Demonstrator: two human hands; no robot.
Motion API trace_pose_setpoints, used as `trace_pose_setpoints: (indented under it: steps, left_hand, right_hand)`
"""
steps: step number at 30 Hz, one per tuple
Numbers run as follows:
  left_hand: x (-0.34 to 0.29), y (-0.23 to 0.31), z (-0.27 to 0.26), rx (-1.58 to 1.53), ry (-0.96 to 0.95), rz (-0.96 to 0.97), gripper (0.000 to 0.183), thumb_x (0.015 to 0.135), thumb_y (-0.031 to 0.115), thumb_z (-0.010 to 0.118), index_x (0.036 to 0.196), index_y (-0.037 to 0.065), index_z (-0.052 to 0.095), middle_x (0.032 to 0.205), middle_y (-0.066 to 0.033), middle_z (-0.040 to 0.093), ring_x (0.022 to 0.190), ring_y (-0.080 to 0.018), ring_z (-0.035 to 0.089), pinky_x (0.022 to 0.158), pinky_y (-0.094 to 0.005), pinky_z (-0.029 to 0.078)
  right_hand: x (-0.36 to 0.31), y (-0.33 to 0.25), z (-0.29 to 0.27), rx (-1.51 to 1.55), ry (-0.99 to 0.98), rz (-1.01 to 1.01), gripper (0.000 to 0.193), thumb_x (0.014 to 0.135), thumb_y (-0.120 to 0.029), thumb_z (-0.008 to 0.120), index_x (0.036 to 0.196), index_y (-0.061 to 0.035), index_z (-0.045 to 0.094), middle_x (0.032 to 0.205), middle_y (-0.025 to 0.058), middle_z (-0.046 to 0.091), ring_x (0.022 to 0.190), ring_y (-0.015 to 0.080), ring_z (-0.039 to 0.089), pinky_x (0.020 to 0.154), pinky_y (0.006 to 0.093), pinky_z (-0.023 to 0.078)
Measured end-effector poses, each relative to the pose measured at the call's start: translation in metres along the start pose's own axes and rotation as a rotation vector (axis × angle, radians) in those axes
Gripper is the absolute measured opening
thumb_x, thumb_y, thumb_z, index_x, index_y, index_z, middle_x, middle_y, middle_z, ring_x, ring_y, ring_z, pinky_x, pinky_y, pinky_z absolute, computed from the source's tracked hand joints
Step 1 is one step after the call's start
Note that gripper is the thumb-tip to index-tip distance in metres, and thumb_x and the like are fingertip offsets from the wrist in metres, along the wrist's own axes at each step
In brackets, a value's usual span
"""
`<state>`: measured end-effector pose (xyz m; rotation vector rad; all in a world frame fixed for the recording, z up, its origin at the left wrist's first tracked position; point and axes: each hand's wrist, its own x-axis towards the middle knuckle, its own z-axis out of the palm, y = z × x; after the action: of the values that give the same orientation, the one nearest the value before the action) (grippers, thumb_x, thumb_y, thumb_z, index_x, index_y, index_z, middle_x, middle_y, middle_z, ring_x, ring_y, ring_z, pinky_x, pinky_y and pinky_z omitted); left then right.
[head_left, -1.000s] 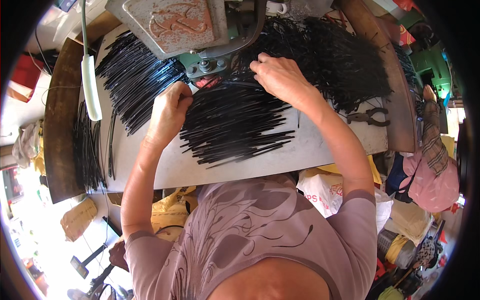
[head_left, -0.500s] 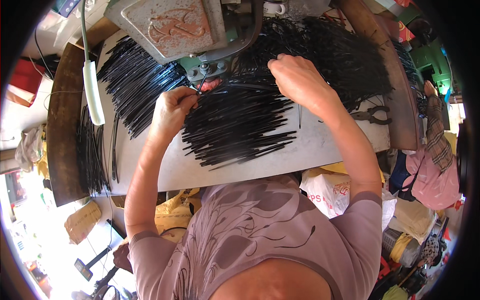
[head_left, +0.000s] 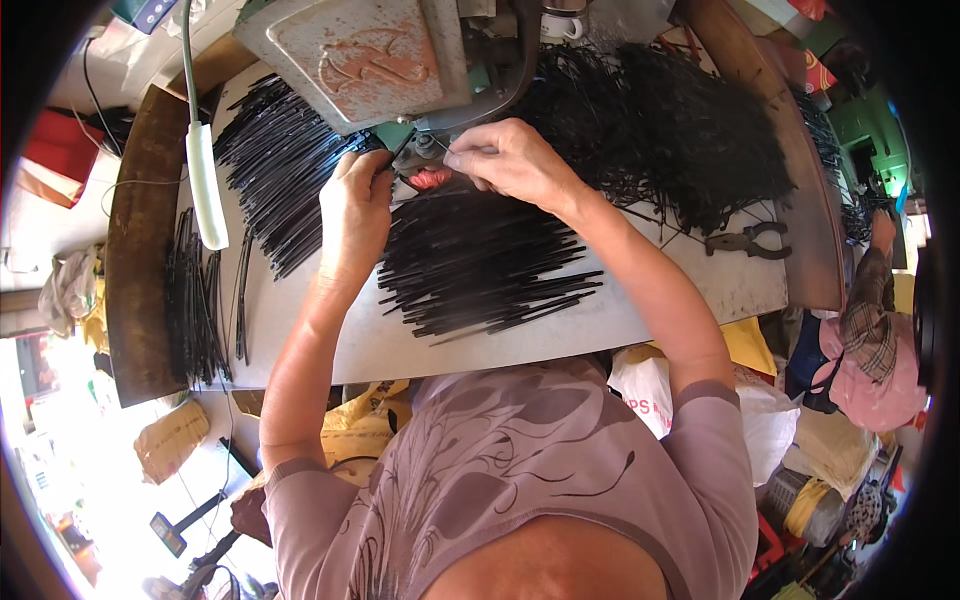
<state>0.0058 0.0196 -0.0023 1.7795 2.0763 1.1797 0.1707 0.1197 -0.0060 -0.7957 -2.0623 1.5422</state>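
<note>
My left hand point(head_left: 357, 205) is closed in a pinch on a thin black rod point(head_left: 402, 147), whose end reaches the small metal fixture under the machine head point(head_left: 375, 70). Just to the right of that fixture, my right hand point(head_left: 515, 165) has its thumb and finger pressed together on a thin dark strand point(head_left: 440, 143) that points at the same spot. A crumpled red piece point(head_left: 430, 178) lies between the hands. Below it spreads a pile of black rods point(head_left: 480, 260), and another bundle of rods point(head_left: 285, 180) lies left of my left hand.
A tangled black heap point(head_left: 670, 130) covers the table's right side, with pliers point(head_left: 750, 241) near its edge. More rods point(head_left: 195, 300) lie at the far left. A white tubular lamp point(head_left: 206, 185) hangs on the left. Another person's arm point(head_left: 872, 300) shows at far right beside a green machine point(head_left: 872, 130).
My right hand has come left from the tangled heap's edge to the fixture, with a strand in its fingers. My left hand and its rod have moved slightly up. The view has shifted a little.
</note>
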Motion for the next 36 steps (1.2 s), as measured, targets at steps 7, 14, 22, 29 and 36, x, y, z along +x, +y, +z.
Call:
trace_pose_setpoints:
  steps: [7,14,22,29,36]
  left_hand:
    - [0.001,0.001,0.003,-0.004,-0.016,-0.034,0.014,0.072,0.002,0.054,0.085,-0.001,0.06,0.073,-0.0149,0.054,0.067,-0.0299,0.054,0.061,-0.0336,0.042]
    - [0.001,0.002,0.003,-0.014,-0.024,-0.024,0.014,0.073,0.003,0.055,0.085,-0.001,0.06,0.072,-0.0146,0.055,0.068,-0.03,0.055,0.062,-0.0331,0.043]
    - [0.0,0.001,0.001,-0.006,-0.025,-0.04,0.014,0.073,0.003,0.055,0.085,-0.001,0.06,0.073,-0.0146,0.055,0.068,-0.0299,0.055,0.062,-0.0328,0.043]
    - [0.002,0.0,0.003,-0.028,-0.033,-0.045,0.013,0.073,0.003,0.055,0.083,-0.001,0.061,0.072,-0.0145,0.055,0.068,-0.0298,0.055,0.062,-0.033,0.042]
    - [-0.003,0.01,0.0,0.337,-0.008,0.216,0.014,0.074,0.001,0.052,0.088,0.0,0.053,0.078,-0.0143,0.05,0.065,-0.0333,0.054,0.055,-0.0384,0.045]
  right_hand:
    - [0.003,-0.005,0.004,0.176,0.027,0.025,0.019,0.076,-0.016,0.057,0.078,0.0023,0.062,0.053,-0.0036,0.043,0.048,0.0036,0.036,0.043,0.0185,0.027]
    - [0.005,-0.005,0.006,0.28,0.016,0.0,0.017,0.076,-0.015,0.057,0.077,0.0019,0.062,0.054,-0.005,0.039,0.048,0.0025,0.032,0.042,0.0181,0.023]
    - [0.002,-0.011,0.005,0.393,-0.019,-0.002,0.016,0.076,-0.014,0.057,0.077,0.002,0.062,0.054,-0.0051,0.04,0.047,0.0021,0.032,0.041,0.0177,0.023]
    - [0.008,-0.002,0.007,0.324,0.024,0.005,0.015,0.076,-0.012,0.056,0.077,0.0027,0.062,0.053,-0.0057,0.039,0.046,0.0015,0.031,0.04,0.0169,0.021]
    - [0.007,-0.007,0.01,0.301,0.048,0.098,0.016,0.076,-0.014,0.056,0.075,0.0008,0.062,0.053,-0.0056,0.04,0.046,0.001,0.032,0.039,0.0163,0.021]
